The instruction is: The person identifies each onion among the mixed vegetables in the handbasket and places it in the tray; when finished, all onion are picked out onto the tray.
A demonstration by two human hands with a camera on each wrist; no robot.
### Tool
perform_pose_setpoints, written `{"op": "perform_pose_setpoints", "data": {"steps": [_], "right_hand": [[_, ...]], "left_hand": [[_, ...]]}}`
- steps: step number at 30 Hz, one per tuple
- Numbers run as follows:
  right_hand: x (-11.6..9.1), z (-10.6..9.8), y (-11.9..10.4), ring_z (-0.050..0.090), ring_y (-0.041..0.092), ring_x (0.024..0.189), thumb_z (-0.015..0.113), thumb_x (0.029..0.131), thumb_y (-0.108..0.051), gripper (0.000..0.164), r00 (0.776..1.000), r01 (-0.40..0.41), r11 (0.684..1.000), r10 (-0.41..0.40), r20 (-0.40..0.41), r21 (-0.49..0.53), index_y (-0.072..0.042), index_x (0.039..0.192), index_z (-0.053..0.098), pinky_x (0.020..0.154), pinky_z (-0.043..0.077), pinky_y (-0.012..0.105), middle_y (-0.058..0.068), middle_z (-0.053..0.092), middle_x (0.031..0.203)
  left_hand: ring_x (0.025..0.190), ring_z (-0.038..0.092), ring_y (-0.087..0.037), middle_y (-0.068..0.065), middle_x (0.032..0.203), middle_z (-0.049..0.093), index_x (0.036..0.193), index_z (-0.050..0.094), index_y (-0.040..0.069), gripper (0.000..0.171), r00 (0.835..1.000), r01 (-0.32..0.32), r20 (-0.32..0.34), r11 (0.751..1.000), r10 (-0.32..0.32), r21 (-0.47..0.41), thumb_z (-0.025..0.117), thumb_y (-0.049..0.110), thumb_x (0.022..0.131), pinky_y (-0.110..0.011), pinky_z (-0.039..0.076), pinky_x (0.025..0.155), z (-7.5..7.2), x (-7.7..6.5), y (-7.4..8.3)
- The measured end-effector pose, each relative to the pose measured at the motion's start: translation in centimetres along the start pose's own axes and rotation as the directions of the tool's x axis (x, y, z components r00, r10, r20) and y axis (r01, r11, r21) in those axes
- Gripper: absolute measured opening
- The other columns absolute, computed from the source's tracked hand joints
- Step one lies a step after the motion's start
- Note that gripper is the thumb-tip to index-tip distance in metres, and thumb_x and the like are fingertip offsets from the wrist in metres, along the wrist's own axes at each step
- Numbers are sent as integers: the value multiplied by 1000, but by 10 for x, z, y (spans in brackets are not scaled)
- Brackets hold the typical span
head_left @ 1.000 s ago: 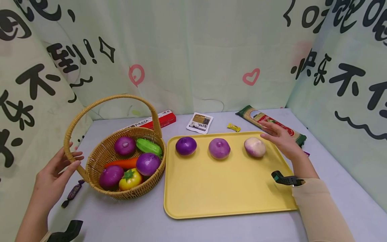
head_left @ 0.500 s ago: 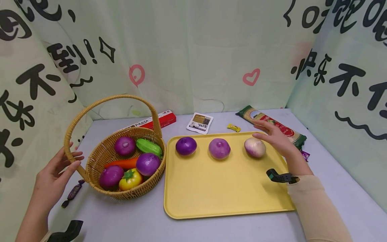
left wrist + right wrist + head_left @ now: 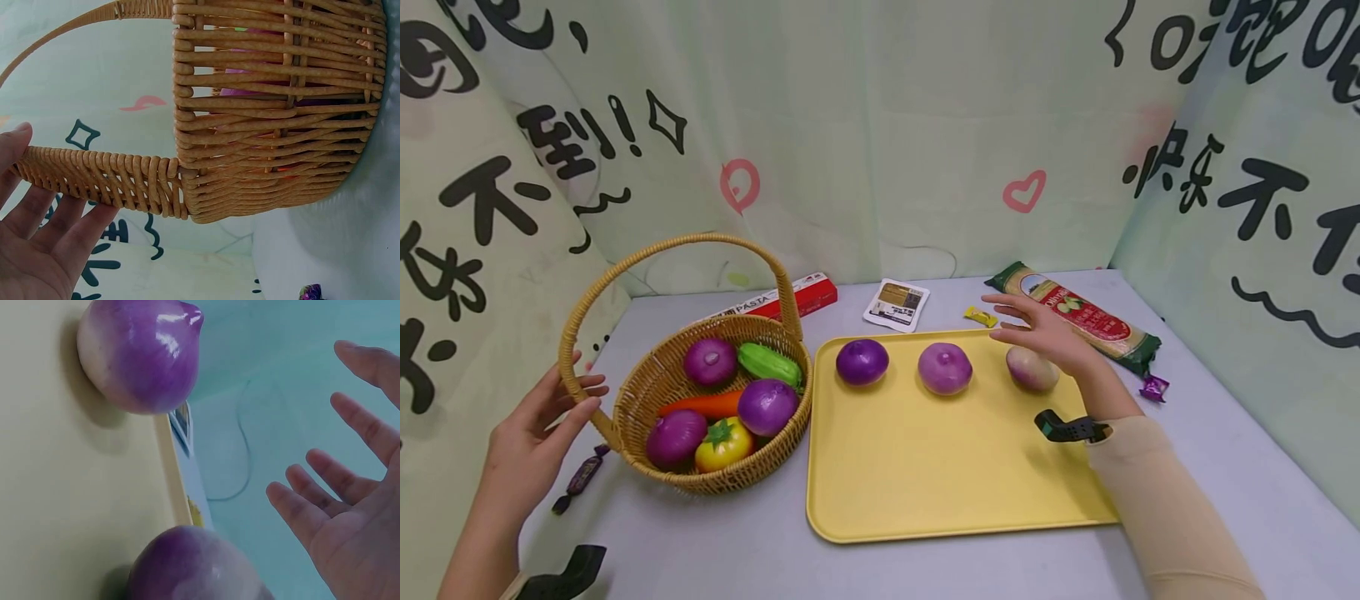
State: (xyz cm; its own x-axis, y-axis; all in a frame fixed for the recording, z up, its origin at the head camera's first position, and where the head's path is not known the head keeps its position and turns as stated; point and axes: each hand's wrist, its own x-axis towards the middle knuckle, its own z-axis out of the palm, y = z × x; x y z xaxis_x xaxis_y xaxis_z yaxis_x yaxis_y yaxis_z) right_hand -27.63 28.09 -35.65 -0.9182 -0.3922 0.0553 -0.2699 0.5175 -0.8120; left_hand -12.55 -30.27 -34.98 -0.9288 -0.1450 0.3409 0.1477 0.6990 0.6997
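Observation:
My left hand (image 3: 531, 442) holds the wicker basket's handle (image 3: 580, 333) at its left side, thumb and fingers on opposite sides of it, as the left wrist view (image 3: 100, 178) also shows. The basket (image 3: 647, 467) contains several purple onions (image 3: 767, 407), a carrot (image 3: 711, 406), a green cucumber-like vegetable (image 3: 769, 364) and a yellow pepper (image 3: 724, 446). My right hand (image 3: 1045, 333), fingers spread and holding nothing, hovers over the tray's back right. Beneath it, partly hidden, sits a pale purple-white onion (image 3: 1032, 371). A lighter purple onion (image 3: 944, 369) and a dark purple one (image 3: 861, 362) stand leftward in the row.
The yellow tray (image 3: 955, 467) lies right of the basket. Behind are a red pasta box (image 3: 816, 296), a white packet (image 3: 897, 305), a yellow candy (image 3: 981, 316) and a green-and-red bag (image 3: 1082, 321). Wrapped candies lie at right (image 3: 1153, 388) and left (image 3: 582, 479).
My right hand has moved left, from the tray's right edge to above the pale onion, uncovering the bag and the purple candy. My left hand and the basket have stayed put.

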Motion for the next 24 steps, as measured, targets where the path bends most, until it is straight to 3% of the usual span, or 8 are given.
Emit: {"op": "perform_pose_setpoints", "data": {"steps": [9, 24], "right_hand": [[20, 15, -17, 32, 36, 139, 63, 90, -28, 56, 998, 38, 999, -36, 45, -39, -18, 141, 42, 109, 32, 56, 8, 33, 151], [42, 36, -45, 31, 31, 140, 64, 89, -23, 57, 983, 123, 992, -124, 139, 12, -19, 141, 42, 111, 30, 52, 5, 33, 151]], "left_hand": [[95, 45, 26, 39, 107, 46, 147, 29, 34, 60, 1000, -10, 3, 1000, 10, -6, 55, 21, 95, 3, 39, 69, 0, 0, -1], [95, 44, 26, 39, 107, 46, 147, 30, 34, 59, 1000, -12, 4, 1000, 12, 3, 55, 22, 95, 3, 39, 69, 0, 0, 0]]}}
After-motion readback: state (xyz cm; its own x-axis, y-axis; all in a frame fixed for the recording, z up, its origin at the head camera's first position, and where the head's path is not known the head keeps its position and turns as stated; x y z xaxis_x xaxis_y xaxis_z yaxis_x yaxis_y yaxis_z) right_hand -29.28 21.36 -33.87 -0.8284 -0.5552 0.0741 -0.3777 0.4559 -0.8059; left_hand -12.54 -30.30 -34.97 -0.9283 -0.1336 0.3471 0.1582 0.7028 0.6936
